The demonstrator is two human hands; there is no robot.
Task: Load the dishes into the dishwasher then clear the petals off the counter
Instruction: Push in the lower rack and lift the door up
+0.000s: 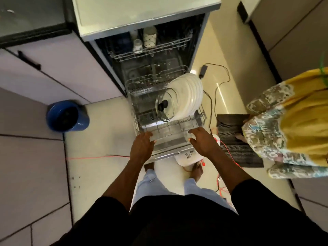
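Dishwasher [199, 48] open, lower rack [177, 125] pulled out. White plates [189, 95] stand on edge at rack's right side, glass lid [168, 99] leaning against them. Left hand [142, 144] on rack's front rim, grip unclear. Right hand [202, 141] at same rim, fingers loosely spread. Blue bowl [67, 116] on floor, left.

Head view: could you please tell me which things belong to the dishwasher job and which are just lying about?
Job: lower rack, white plates, glass lid, upper rack, left hand, right hand.
Lying about: blue bowl, cables, ribbed mat, power adapter.
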